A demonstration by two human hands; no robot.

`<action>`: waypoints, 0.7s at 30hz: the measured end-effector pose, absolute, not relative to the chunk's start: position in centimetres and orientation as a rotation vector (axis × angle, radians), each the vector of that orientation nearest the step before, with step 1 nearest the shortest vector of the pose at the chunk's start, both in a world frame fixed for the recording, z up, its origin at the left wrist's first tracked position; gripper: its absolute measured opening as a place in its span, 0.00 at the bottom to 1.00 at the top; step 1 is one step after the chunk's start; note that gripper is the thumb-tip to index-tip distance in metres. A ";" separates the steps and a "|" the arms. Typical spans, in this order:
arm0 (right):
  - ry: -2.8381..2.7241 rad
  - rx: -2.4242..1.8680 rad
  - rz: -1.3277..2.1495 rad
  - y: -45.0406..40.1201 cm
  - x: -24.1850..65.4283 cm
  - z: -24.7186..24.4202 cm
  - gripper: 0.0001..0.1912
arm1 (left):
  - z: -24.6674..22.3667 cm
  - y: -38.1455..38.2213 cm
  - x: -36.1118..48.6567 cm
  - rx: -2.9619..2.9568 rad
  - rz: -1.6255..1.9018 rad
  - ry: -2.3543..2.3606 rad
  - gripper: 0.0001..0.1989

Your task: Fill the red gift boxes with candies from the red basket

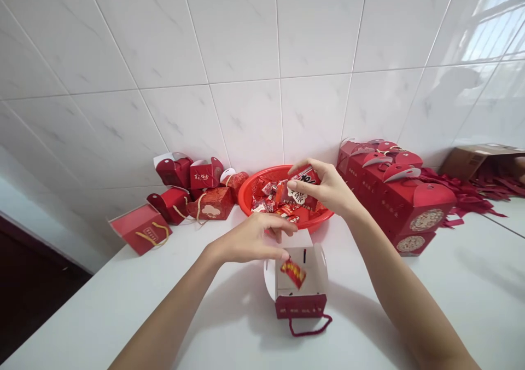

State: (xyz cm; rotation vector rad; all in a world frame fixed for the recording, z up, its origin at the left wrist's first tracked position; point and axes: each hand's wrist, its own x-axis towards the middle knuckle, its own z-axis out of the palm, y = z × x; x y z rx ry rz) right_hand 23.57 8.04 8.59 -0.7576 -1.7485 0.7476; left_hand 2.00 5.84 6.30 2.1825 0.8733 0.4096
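An open red box [301, 307] with a white inside and a dark red cord handle stands on the white table. Over its left side is my left hand [256, 237], thumb and fingers apart. A small red and gold wrapped candy [293, 273] shows just below the thumb, over the box opening, apparently loose. Above the red basket [247, 194], my right hand [322, 188] pinches a red packet [297, 195] with white print between thumb and fingers. Several wrapped candies [266, 196] lie in the basket behind the box.
Several red gift boxes [174, 171] sit at the back left. Stacked red boxes [385, 195] stand at the right, beside dark red ribbons [455, 195] and a brown carton [467, 162]. A tiled wall [246, 118] rises behind the table [221, 310].
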 end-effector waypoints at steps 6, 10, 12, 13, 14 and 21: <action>-2.105 -0.716 0.601 5.5 23.3 9.3 0.10 | 6.7 3.8 0.4 2.359 0.252 1.046 0.19; -2.269 -0.829 0.508 4.8 23.1 9.3 0.07 | 6.6 3.2 -0.3 2.375 0.219 1.049 0.16; -2.333 -0.884 0.487 4.6 22.9 9.2 0.06 | 6.6 3.1 -0.5 2.383 0.214 1.033 0.16; -2.368 -0.905 0.483 4.5 22.8 9.2 0.06 | 6.6 3.0 -0.6 2.387 0.210 1.024 0.16; -2.402 -0.917 0.481 4.4 22.7 9.2 0.06 | 6.6 3.0 -0.7 2.388 0.206 1.020 0.16; -2.435 -0.911 0.552 3.7 22.1 9.1 0.05 | 6.8 2.6 -1.3 2.355 0.151 1.062 0.16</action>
